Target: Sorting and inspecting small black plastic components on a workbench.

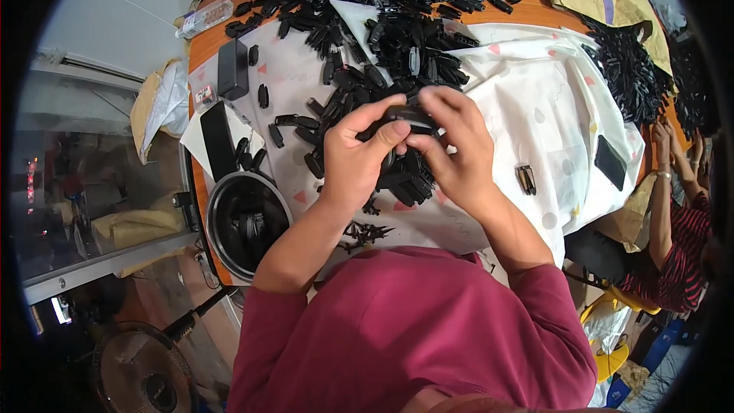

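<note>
Between my two hands, above the middle of the table, is a small black plastic part [413, 116] with a rounded, elongated shape. My left hand [361, 149] grips its left end with thumb and fingers. The fingers of my right hand [459, 138] close on its right end, slightly smeared by motion. Beneath and beyond my hands lies a loose heap of similar black plastic parts [352, 95]. Close to my body, a small cluster of thin dark pieces [365, 234] rests on the white patterned cloth [306, 218].
A black bowl [222, 248] with dark parts inside stands at the left edge. Behind it are a black phone-like slab [218, 138], a dark box [233, 69] and a clear bottle [205, 18]. Another phone [610, 162] lies right. A co-worker's arms [664, 191] reach in at far right.
</note>
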`<move>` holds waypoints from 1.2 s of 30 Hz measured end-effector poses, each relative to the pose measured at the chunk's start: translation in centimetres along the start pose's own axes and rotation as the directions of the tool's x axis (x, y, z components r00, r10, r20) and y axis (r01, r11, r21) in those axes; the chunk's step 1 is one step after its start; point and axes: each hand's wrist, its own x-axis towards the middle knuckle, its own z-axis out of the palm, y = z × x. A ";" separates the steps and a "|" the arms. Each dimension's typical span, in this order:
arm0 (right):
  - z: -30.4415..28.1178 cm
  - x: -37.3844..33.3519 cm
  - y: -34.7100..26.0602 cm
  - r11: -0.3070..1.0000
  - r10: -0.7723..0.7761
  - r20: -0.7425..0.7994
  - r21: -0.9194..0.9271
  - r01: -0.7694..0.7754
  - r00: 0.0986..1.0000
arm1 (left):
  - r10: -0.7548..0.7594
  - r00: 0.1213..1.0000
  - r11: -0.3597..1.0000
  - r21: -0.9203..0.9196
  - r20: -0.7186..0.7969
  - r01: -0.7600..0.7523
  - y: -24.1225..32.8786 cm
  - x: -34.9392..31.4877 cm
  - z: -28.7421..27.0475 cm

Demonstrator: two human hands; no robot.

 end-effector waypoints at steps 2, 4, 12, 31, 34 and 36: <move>-0.6 -0.7 -0.8 0.710 0.428 0.364 0.431 -0.557 0.827 | 0.009 1.000 1.000 -0.010 0.013 -0.009 -0.1 -0.8 -0.8; -0.4 -1.3 -0.7 0.699 0.409 0.449 0.405 -0.589 0.794 | -0.071 0.992 0.989 -0.119 0.101 0.083 0.1 -1.6 -2.1; -2.3 -3.6 3.6 0.847 0.488 0.410 -0.011 -0.531 0.770 | 0.287 0.879 0.366 0.892 -0.381 0.266 3.2 -10.0 -14.4; -1.7 -0.7 7.0 0.805 0.407 0.304 -0.564 -0.181 0.862 | 0.234 0.952 0.143 0.962 0.195 -0.232 -4.2 6.9 -6.1; -3.6 -1.3 7.7 0.776 0.533 0.220 -0.512 -0.368 0.817 | 0.163 0.945 0.071 0.952 0.283 -0.297 -5.5 8.6 -4.3; -4.4 -1.6 8.2 0.757 0.583 0.181 -0.477 -0.447 0.792 | 0.167 0.949 0.118 0.951 0.266 -0.287 -5.4 8.6 -4.3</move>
